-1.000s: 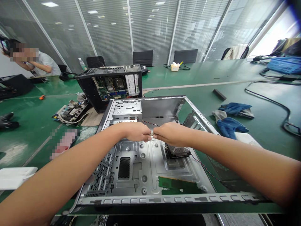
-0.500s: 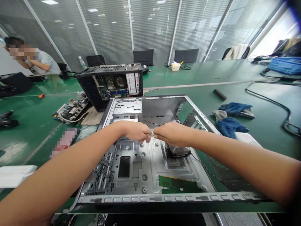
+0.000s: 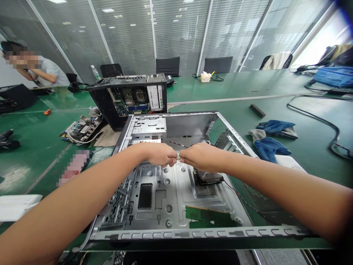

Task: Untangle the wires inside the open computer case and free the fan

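Over an opened computer case lying flat, my left hand and my right hand meet with fingers closed. Both pinch a thin, pale, cable-like piece; only a short stretch shows between the fingertips, the rest being hidden. Below my right hand, a heatsink sits on the case floor with a thin dark wire running off to the right. Green memory sticks lie at the near side of the case. A red-and-black wire passes just behind my hands.
Behind stands a second open computer tower. A loose circuit board lies on the left. Blue-and-grey gloves, a dark block and a black cable lie to the right. A person sits at far left.
My hands stay together over the case, with almost no movement. The whole view has shifted very slightly.
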Motion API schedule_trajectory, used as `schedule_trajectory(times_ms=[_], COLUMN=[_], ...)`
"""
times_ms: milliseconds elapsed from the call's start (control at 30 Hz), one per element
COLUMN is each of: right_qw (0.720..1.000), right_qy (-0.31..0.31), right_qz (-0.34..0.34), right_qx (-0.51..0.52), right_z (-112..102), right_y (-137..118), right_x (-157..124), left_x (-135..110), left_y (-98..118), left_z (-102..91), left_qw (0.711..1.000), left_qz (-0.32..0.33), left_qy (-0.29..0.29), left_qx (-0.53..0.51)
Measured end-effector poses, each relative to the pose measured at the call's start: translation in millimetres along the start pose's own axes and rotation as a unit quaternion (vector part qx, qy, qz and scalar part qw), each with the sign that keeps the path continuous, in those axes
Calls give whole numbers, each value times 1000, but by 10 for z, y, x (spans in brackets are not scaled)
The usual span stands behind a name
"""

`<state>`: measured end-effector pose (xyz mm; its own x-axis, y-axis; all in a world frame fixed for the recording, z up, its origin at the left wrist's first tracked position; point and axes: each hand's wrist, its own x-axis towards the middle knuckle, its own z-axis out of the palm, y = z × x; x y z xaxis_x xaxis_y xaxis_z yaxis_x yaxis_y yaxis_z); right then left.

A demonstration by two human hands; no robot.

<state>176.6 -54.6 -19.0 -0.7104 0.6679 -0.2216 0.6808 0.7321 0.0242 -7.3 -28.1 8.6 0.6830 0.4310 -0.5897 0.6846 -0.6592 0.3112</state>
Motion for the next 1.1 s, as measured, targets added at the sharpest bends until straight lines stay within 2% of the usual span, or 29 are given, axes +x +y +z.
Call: schedule_trajectory(times_ms=[333,900,1100], right_qw=[1000,1000,1000], right_qy=[-9,-8,-9], right_qz=[6,-9,-13], right_qx=[1,5,7], right_z=[-22,-10,-24], right_y=[-4,-10,-18], right_x=[1,2,-3], left_x=[29,11,15], left_y=[-46,-5,-19], left_z=[14,11,11], left_qw=[999,1000,999], left_qz=[21,1,17], left_qy=[47,14,27], left_qx=[7,-7,5])
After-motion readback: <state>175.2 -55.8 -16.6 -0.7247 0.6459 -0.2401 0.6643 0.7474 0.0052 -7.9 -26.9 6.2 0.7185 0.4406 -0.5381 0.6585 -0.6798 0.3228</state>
